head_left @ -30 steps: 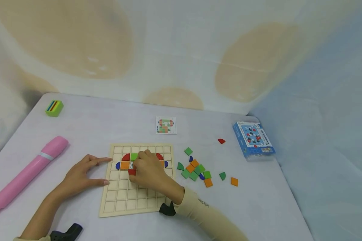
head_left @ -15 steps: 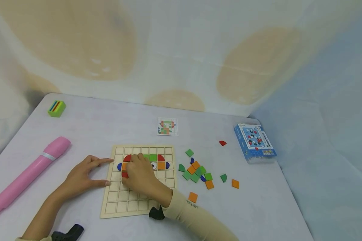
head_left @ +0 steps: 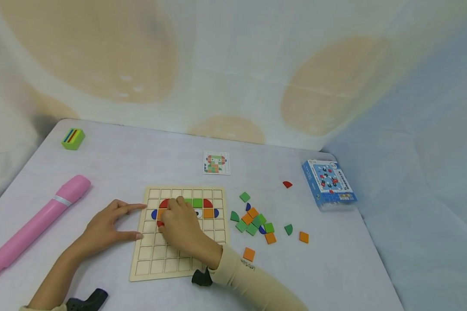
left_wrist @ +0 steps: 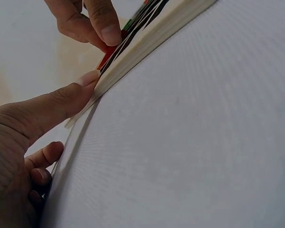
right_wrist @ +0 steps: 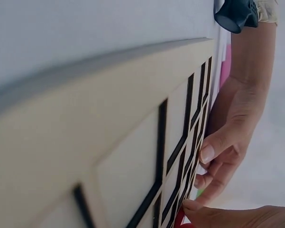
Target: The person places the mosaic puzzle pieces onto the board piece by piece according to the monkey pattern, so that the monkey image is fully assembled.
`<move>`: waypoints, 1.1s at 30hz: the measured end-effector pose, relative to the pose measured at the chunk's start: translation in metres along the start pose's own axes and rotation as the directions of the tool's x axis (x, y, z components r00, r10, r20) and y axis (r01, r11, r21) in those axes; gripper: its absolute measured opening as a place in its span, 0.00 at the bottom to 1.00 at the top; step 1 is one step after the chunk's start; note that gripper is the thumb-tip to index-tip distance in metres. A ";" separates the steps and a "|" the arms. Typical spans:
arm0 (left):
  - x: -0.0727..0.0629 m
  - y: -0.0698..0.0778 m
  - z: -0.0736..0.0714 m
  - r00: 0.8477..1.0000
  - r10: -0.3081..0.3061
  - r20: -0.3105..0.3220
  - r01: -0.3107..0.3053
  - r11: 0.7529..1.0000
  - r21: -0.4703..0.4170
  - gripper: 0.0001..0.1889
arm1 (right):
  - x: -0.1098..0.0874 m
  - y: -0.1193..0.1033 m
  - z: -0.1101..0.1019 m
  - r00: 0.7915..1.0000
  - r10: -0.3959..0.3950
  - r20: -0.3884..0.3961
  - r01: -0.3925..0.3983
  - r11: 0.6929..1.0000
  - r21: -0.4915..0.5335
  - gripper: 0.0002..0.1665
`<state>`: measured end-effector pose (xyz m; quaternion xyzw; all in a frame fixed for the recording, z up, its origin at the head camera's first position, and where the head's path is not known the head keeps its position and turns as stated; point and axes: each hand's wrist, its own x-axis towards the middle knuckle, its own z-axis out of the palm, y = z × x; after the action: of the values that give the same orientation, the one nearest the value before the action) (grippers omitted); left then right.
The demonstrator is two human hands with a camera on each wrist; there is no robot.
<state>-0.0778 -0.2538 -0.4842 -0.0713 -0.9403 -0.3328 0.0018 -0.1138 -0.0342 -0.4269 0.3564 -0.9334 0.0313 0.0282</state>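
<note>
A wooden grid board (head_left: 177, 263) lies on the table with red, orange, green and blue tiles and an eye tile set in its upper cells. My left hand (head_left: 103, 226) stands at the board's left edge, thumb and index finger stretched against it. Over the board's upper left, my right hand (head_left: 184, 226) pinches a red tile (head_left: 160, 223), just below the orange tile in the left column. In the left wrist view the red tile (left_wrist: 109, 53) shows under the right fingertips, low at the board's surface. Most of it is hidden by the fingers.
Loose green, orange and blue tiles (head_left: 251, 229) lie right of the board, with a red quarter-circle (head_left: 287, 184) farther back. A pattern card (head_left: 216, 163) sits behind the board. A blue box (head_left: 328, 181), pink tube (head_left: 43, 224) and green block (head_left: 73, 139) stand around.
My right hand has moved left across the board with the red tile, then stayed almost still. An orange square near the right sleeve has come into view. The left hand keeps its place.
</note>
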 end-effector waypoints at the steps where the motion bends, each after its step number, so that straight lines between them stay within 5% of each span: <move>1: 0.000 0.000 0.000 1.000 -0.002 0.002 0.002 1.000 0.000 0.41 | 0.000 0.000 0.000 1.000 0.000 -0.004 0.000 1.000 -0.004 0.11; 7: 0.001 0.002 -0.002 1.000 -0.005 0.005 0.005 1.000 0.003 0.41 | 0.000 0.002 0.003 1.000 0.020 -0.003 -0.020 1.000 0.011 0.10; 18: 0.001 0.001 -0.002 1.000 -0.009 0.007 0.009 1.000 0.005 0.41 | -0.007 -0.005 0.006 0.999 -0.040 -0.004 0.039 0.986 -0.160 0.14; 27: 0.000 0.001 -0.002 1.000 -0.015 0.005 0.015 1.000 0.007 0.41 | -0.015 -0.004 0.007 0.997 -0.081 -0.005 0.079 0.987 -0.142 0.12; 33: 0.000 0.001 0.000 1.000 -0.011 0.004 0.011 1.000 0.006 0.40 | -0.012 0.005 0.006 0.998 -0.062 0.024 0.063 0.997 -0.045 0.07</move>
<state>-0.0776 -0.2528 -0.4832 -0.0669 -0.9417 -0.3297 -0.0018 -0.1086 -0.0230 -0.4344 0.3852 -0.9224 0.0052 0.0267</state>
